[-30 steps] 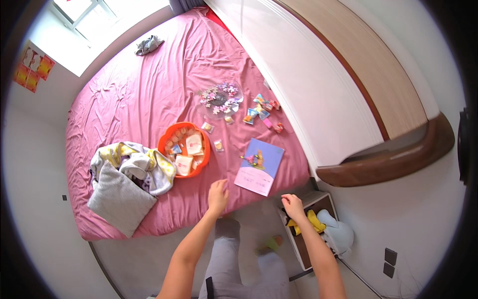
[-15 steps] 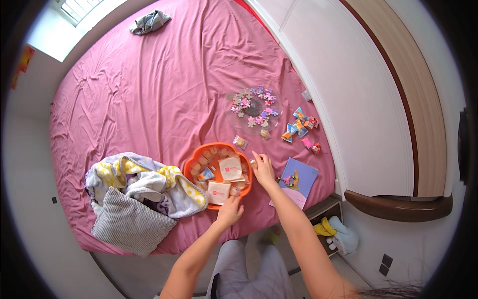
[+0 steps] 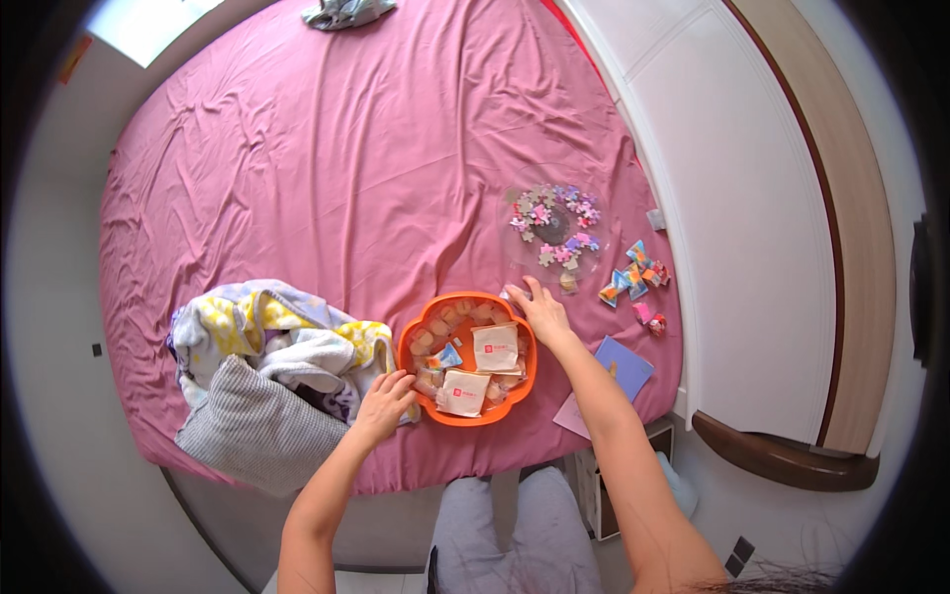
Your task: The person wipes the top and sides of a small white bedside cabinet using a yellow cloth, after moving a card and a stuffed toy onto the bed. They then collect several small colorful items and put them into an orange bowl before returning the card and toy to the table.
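Observation:
An orange flower-shaped basin [image 3: 406,348] sits near the bed's front edge. It holds several small wrapped snacks, a blue-and-orange wrapped candy [image 3: 443,356] and white square paper packets [image 3: 495,348]. Beside the basin's left rim is my left hand [image 3: 386,404], fingers spread and holding nothing. Just past the basin's far right rim, my right hand [image 3: 544,312] closes on a small clear snack packet [image 3: 508,294], which its fingers mostly hide.
A clear round tray [image 3: 510,243] bears puzzle pieces, with colourful wrapped candies [image 3: 625,282] to its right. A blue-and-pink booklet [image 3: 623,366] lies under my right forearm. A patterned blanket [image 3: 307,327] and grey cushion [image 3: 252,426] are heaped at left.
My left hand has moved from the basin's near rim to its left side. My right hand has reached farther forward, onto the snack packet lying between basin and tray. The view has shifted.

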`<move>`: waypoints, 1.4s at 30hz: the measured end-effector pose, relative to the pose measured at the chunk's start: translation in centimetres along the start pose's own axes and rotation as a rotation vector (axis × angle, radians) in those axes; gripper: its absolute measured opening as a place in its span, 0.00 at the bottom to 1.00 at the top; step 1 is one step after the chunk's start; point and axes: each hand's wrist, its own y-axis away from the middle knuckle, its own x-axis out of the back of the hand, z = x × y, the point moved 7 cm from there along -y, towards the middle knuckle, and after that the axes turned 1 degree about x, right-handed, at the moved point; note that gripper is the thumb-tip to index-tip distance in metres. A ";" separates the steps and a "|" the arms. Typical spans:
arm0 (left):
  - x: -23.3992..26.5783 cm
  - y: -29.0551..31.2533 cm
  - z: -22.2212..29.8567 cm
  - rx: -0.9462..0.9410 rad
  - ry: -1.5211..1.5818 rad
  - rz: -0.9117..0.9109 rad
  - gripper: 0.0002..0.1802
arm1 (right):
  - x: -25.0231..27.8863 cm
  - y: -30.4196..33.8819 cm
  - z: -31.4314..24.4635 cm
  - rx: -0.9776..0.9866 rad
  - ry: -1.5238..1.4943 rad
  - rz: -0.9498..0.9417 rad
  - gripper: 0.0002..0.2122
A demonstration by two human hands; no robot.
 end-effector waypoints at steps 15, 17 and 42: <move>-0.4 6.7 -4.7 0.750 -0.117 -0.003 0.13 | 6.6 6.7 -5.7 0.080 -0.861 0.154 0.16; 1.3 0.9 -1.5 0.773 0.122 0.272 0.16 | 6.2 6.7 -4.7 0.076 -0.857 0.204 0.16; -13.3 -28.2 -0.3 1.068 2.039 0.749 0.15 | 7.9 11.9 25.7 -0.551 -0.460 0.798 0.36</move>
